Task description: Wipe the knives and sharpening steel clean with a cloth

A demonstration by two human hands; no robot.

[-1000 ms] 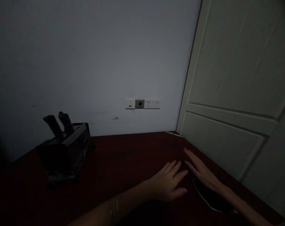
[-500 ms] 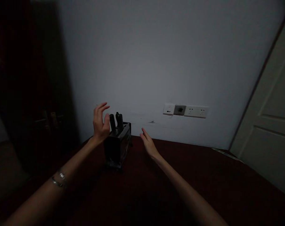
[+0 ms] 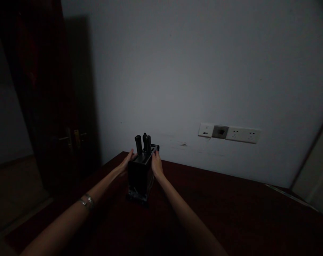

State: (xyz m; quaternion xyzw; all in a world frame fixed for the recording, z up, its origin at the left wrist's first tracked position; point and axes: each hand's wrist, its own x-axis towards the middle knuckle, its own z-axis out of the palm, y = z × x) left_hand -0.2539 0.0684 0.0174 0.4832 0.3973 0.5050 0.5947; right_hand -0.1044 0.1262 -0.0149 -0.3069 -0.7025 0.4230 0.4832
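Note:
A black knife block [image 3: 138, 179] stands upright on the dark red table [image 3: 204, 206]. Out of its top rise the black handles of several knives [image 3: 139, 144]. My left hand [image 3: 125, 164] lies against the block's left side, partly hidden behind it. On the right side, my right hand [image 3: 157, 165] presses its palm to the block, thumb near the upper edge. Between them the two hands clasp the block. A metal bracelet [image 3: 87, 202] circles my left wrist.
Behind the table rises a pale wall [image 3: 177, 71] with a row of sockets [image 3: 229, 133]. To the left is a dark door [image 3: 44, 106] with a metal handle [image 3: 70, 138]. A pale door [image 3: 317, 170] stands at the right edge.
Both hands, apart from the knife block before, have come in and closed on its two sides. The camera view has turned left, so the block and sockets appear farther right.

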